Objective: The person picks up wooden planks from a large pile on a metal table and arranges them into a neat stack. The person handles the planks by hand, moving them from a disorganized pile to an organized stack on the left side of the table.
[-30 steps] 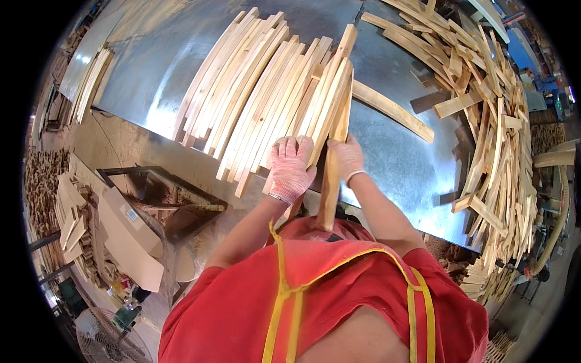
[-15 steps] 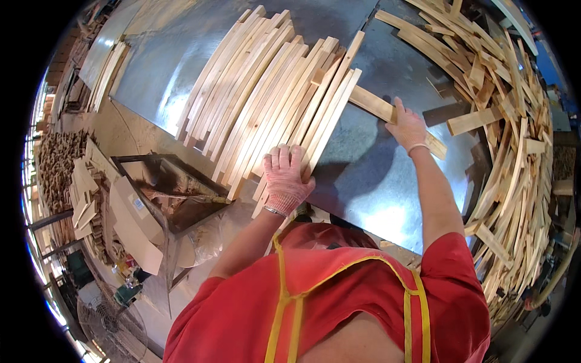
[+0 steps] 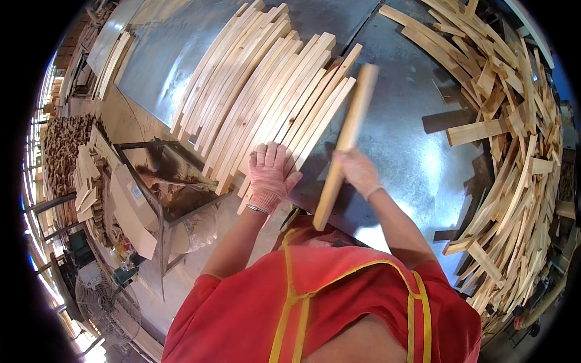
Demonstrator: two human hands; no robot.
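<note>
My gloved left hand lies flat, fingers stretched out, on the near ends of a row of pale wooden strips. The strips lie side by side on a grey metal tabletop. To the right of that row, my right hand grips a single wooden strip around its middle. This strip points away from me, slightly slanted, and is smeared by motion. A gap of bare metal separates it from the row.
A big jumbled heap of wooden strips covers the right side, some ends jutting over the table. Left of me stand a dark-framed bin, cardboard and a fan. More strips lie at the far left.
My right hand has moved left and nearer, turning its strip from crosswise to roughly parallel with the row. My left hand stays on the row, shifted slightly left.
</note>
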